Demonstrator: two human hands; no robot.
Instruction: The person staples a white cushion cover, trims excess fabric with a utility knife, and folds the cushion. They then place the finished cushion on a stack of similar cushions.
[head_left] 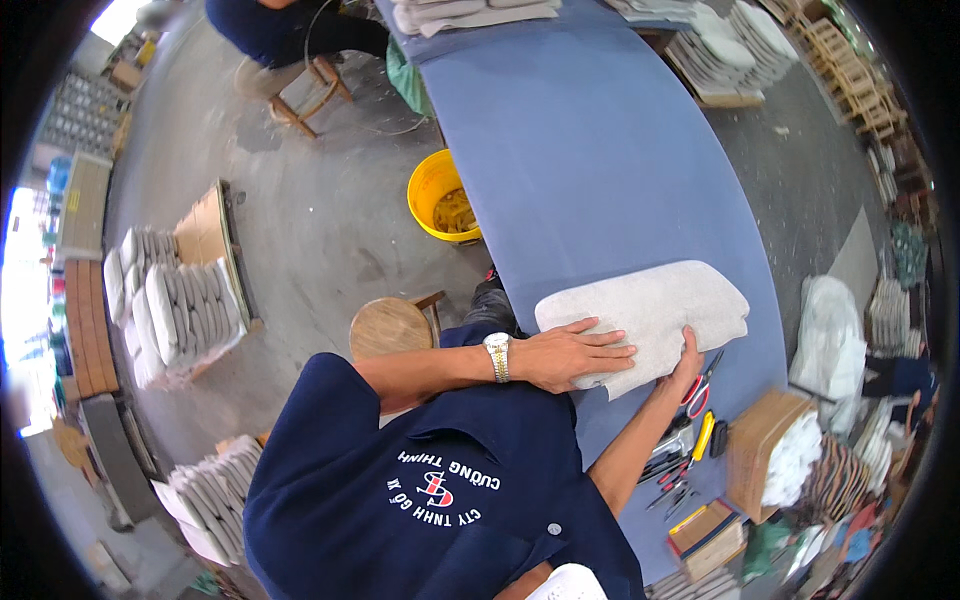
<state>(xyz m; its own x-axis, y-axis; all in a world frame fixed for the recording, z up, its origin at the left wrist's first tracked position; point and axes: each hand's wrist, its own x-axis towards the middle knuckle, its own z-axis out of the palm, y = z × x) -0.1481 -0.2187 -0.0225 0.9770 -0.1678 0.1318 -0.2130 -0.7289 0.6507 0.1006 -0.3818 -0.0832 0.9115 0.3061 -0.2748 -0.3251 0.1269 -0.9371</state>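
A light grey upholstered seat cushion (650,300) lies on the blue-topped table in front of me. My left hand (570,357), with a wristwatch above it, rests flat across the cushion's near left part, fingers stretched out. At the near right edge, my right hand (684,365) grips the cushion with a digit on top; its other fingers are mostly hidden. Red-handled scissors (694,400) lie just beside my right wrist. A yellow cutter knife (703,436) and several pliers-like tools (672,484) are farther along my right forearm.
The blue table (590,140) stretches away, with more cushions (470,12) at its far end. A cardboard box (765,450) with white filling stands at right. Left of the table are a yellow bucket (437,190), a wooden stool (392,330) and stacked cushions (185,310). Another person (290,35) sits beyond.
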